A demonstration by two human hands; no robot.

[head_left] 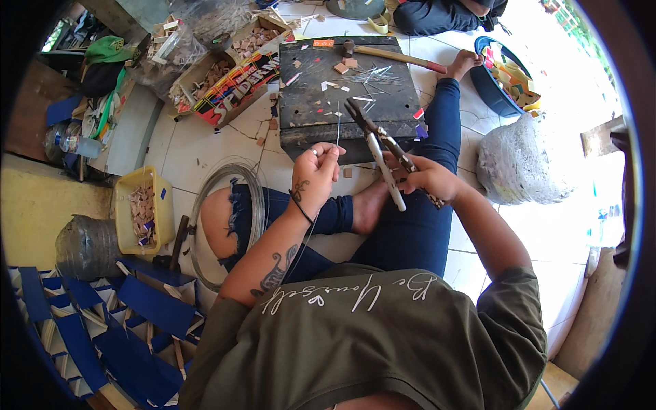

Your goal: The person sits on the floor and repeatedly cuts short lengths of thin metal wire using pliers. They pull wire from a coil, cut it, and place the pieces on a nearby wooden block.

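Note:
My left hand point(316, 176) is closed in a pinch on a thin metal wire point(338, 126), whose free end points up past my fingers. The wire trails back along my forearm toward a wire coil point(196, 236) lying over my bent left knee. In my right hand point(427, 180) is a pair of pliers point(387, 152), one handle white and the other dark and worn. Its handles are spread a little, and its head is to the right of the wire, apart from it. Beyond my hands, several short cut wires point(383, 74) lie on a low black worktop point(307, 126).
A hammer point(389, 56) and small wooden squares point(345, 65) lie on the worktop. Left stand a cardboard box point(236, 96), a yellow basin point(164, 215) of wood pieces and stacked blue pieces point(147, 307). At right are a blue tub point(488, 85) and a wrapped bundle point(523, 160). Another person point(437, 17) sits opposite.

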